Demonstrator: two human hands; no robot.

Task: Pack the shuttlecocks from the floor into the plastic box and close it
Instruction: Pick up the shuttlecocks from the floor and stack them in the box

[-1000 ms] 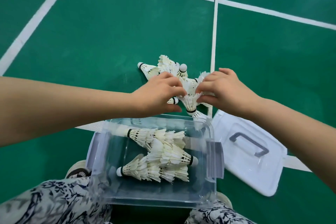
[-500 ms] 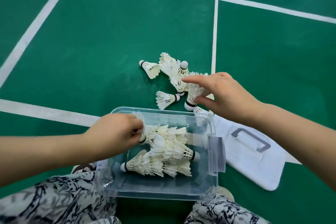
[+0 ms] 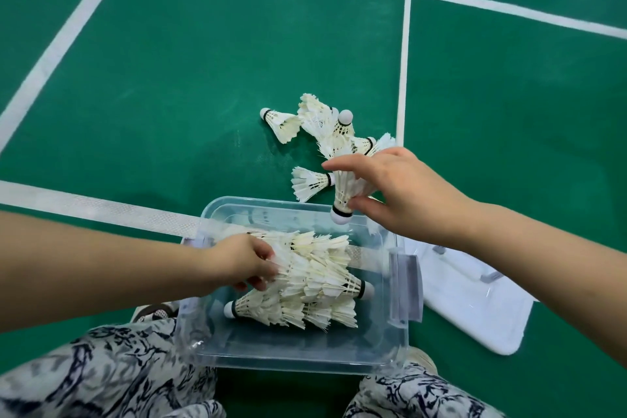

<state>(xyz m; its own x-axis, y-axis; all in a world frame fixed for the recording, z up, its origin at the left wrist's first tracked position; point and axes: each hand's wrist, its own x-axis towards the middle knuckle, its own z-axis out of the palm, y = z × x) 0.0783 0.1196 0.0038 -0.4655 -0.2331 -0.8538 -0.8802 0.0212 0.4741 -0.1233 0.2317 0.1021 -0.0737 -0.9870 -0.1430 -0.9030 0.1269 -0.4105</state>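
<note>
Your right hand [image 3: 400, 193] is gripping a shuttlecock [image 3: 346, 192] cork-down just over the far rim of the plastic box [image 3: 298, 355], ready to drop it in. Your left hand [image 3: 237, 263], fingers curled on the packed shuttlecocks [image 3: 315, 278], is pressing them aside for room; the lid [image 3: 475, 309] is lying right of the box.

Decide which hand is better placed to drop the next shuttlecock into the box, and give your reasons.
Right. The right hand already grips a shuttlecock above the plastic box rim; the left hand is inside, touching packed ones.
</note>
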